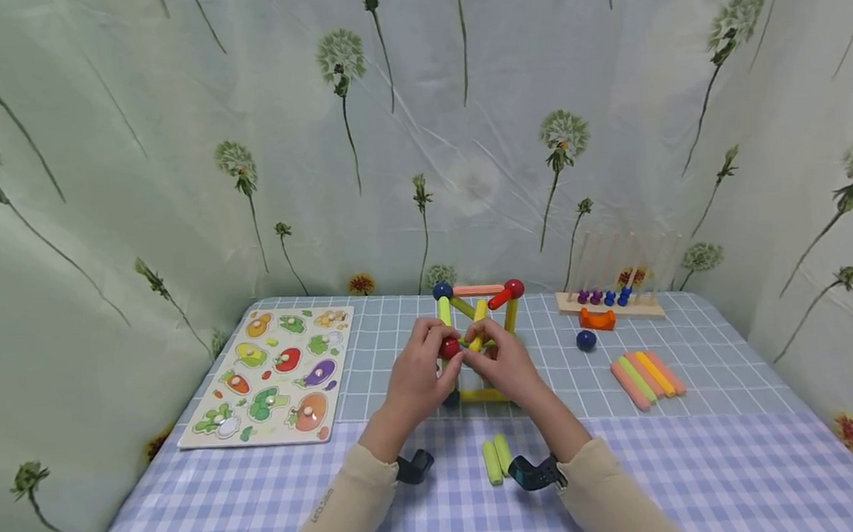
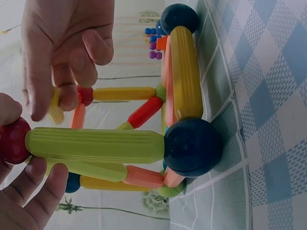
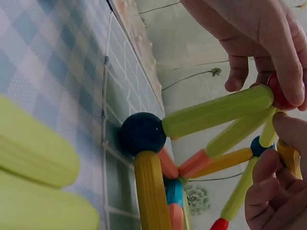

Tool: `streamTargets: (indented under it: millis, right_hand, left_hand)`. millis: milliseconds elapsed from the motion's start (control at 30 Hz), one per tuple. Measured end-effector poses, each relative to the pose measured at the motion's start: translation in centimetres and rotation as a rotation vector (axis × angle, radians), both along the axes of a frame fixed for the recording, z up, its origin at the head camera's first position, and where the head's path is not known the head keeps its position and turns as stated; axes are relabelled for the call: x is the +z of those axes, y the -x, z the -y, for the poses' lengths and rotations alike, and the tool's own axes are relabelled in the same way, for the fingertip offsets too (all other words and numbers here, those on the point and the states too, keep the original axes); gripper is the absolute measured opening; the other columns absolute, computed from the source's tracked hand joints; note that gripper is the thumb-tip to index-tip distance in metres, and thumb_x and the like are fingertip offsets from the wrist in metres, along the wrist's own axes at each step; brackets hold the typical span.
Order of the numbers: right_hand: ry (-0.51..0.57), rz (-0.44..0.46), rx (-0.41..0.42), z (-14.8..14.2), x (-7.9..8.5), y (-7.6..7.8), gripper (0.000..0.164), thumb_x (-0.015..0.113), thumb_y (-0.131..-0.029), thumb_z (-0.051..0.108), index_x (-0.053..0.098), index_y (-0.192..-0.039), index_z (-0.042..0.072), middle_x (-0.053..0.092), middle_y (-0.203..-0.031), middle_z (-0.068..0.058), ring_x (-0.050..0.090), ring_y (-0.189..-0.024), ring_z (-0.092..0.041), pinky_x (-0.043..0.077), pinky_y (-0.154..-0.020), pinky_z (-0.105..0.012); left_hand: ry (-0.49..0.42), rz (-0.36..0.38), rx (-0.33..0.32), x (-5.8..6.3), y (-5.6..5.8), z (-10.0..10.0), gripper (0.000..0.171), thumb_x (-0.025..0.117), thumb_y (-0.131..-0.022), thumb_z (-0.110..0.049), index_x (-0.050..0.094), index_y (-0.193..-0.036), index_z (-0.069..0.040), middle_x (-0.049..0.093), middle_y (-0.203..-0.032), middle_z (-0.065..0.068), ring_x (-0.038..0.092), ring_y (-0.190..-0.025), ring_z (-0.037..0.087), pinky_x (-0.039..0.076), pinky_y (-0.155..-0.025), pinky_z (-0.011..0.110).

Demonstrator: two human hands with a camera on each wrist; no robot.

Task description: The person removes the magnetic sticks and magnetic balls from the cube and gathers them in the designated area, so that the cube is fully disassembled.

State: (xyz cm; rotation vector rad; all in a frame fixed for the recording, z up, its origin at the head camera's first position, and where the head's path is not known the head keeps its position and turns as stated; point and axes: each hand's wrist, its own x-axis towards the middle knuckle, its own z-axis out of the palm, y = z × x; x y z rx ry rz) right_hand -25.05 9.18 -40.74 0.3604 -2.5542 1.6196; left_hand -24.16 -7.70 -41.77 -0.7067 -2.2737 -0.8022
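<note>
A magnetic stick-and-ball frame (image 1: 482,395) stands on the mat, built of coloured rods and balls. My left hand (image 1: 420,373) pinches a red ball (image 2: 13,140) at the frame's near left top corner. Below that ball, an upright green rod (image 2: 96,145) runs down to a dark blue ball (image 2: 193,147) on the mat. My right hand (image 1: 509,364) pinches a yellow rod (image 1: 479,320) close beside the red ball; its fingers partly hide the rod. A red rod (image 1: 500,299) extends from another red ball (image 1: 514,288) at the far right top corner.
Two green rods (image 1: 492,461) lie on the checked cloth between the forearms. Rightward are several pastel rods (image 1: 648,378), a loose blue ball (image 1: 586,340), an orange piece (image 1: 597,319) and a bead rack (image 1: 648,308). A vegetable puzzle board (image 1: 208,408) lies left.
</note>
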Motion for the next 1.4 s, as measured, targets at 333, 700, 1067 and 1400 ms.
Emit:
streamTargets:
  millis: [333, 700, 1067, 1400]
  right_hand:
    - [-0.052, -0.04, -0.007, -3.3, 0.7, -0.9, 0.021, 0.068, -0.095, 0.023, 0.062, -0.114, 0.015, 0.062, -0.103, -0.009, 0.055, -0.081, -0.026, 0.051, -0.069, -0.026]
    - [-0.072, 0.028, -0.099, -9.2, 3.2, -0.5, 0.031, 0.063, -0.099, 0.032, 0.066, -0.122, 0.012, 0.065, -0.086, -0.011, 0.055, -0.065, -0.023, 0.051, -0.059, -0.025]
    - [-0.331, 0.204, -0.117, -14.4, 2.6, 0.3, 0.041, 0.056, -0.102, 0.04, 0.062, -0.117, 0.002, 0.061, -0.102, -0.016, 0.058, -0.072, -0.022, 0.052, -0.066, -0.033]
    - [-0.619, 0.366, -0.178, -17.4, -0.1, 0.1, 0.045, 0.064, -0.096, 0.025, 0.06, -0.13, -0.005, 0.063, -0.117, -0.026, 0.055, -0.095, -0.032, 0.052, -0.083, -0.043]
  left_hand:
    - [0.008, 0.007, -0.004, -0.1, 0.1, -0.2, 0.029, 0.075, -0.089, -0.016, 0.062, -0.114, -0.01, 0.052, -0.117, 0.005, 0.061, -0.096, 0.015, 0.059, -0.08, 0.026]
    - [0.012, 0.022, 0.027, -0.1, 0.0, 0.1, 0.03, 0.074, -0.09, -0.018, 0.062, -0.117, -0.011, 0.052, -0.121, 0.006, 0.061, -0.098, 0.015, 0.058, -0.081, 0.028]
    - [0.0, 0.036, 0.027, 0.0, -0.1, 0.0, 0.031, 0.075, -0.089, -0.015, 0.062, -0.117, -0.011, 0.052, -0.121, 0.006, 0.061, -0.098, 0.016, 0.059, -0.082, 0.028]
    - [0.006, 0.048, 0.027, -0.1, -0.2, -0.2, 0.03, 0.073, -0.091, -0.017, 0.061, -0.118, -0.011, 0.052, -0.122, 0.006, 0.062, -0.098, 0.016, 0.059, -0.083, 0.028]
